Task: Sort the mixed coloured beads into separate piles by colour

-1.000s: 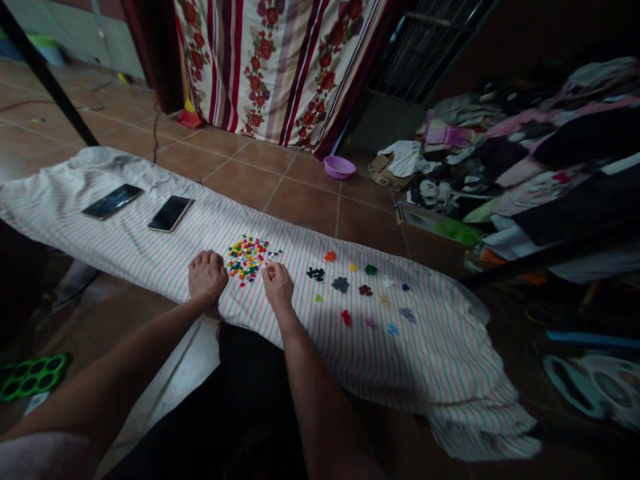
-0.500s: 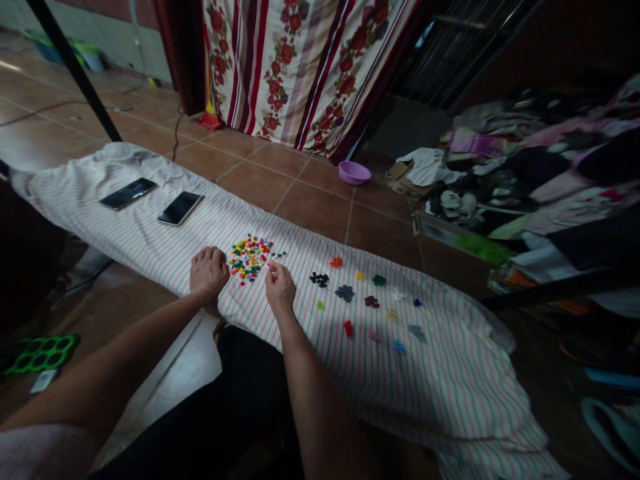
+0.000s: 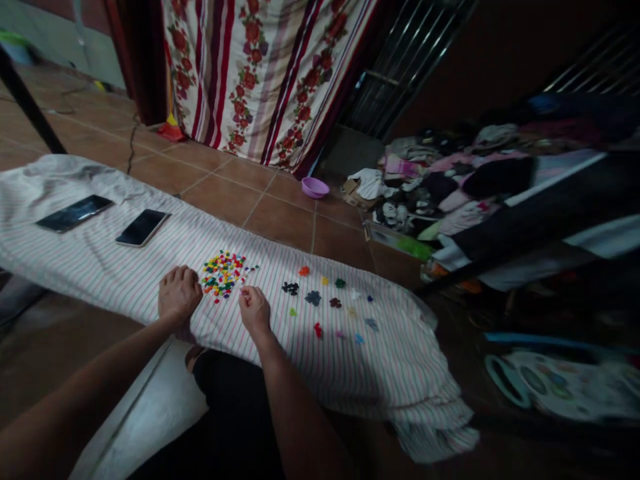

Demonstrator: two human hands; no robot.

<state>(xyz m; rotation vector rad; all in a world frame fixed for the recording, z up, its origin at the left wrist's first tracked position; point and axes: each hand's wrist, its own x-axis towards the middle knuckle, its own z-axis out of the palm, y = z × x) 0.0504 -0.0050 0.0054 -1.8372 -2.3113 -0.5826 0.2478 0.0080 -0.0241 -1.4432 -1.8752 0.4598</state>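
Far left, two smartphones [image 3: 74, 213] [image 3: 143, 227] lie face up on the striped sheet [image 3: 400, 380]. Moving right, here's our left hand [image 3: 179, 293], curled loosely, knuckles up, fingertips down on the cloth, forearm reaching in low from the bottom corner. Just beside it sits the heap of tiny coloured pieces [image 3: 223, 275], yellow, red, green and blue all mixed, with a few strays [image 3: 251, 269] off its right edge. Next comes our right hand [image 3: 255, 310], forearm rising from below, thumb and forefinger pinched together near those strays; whatever is between the fingertips [image 3: 245, 293] is too small to make out. Further right, small colour clusters dot the sheet: black pieces [image 3: 290, 288], grey-blue pieces [image 3: 313, 298], red pieces [image 3: 317, 330].
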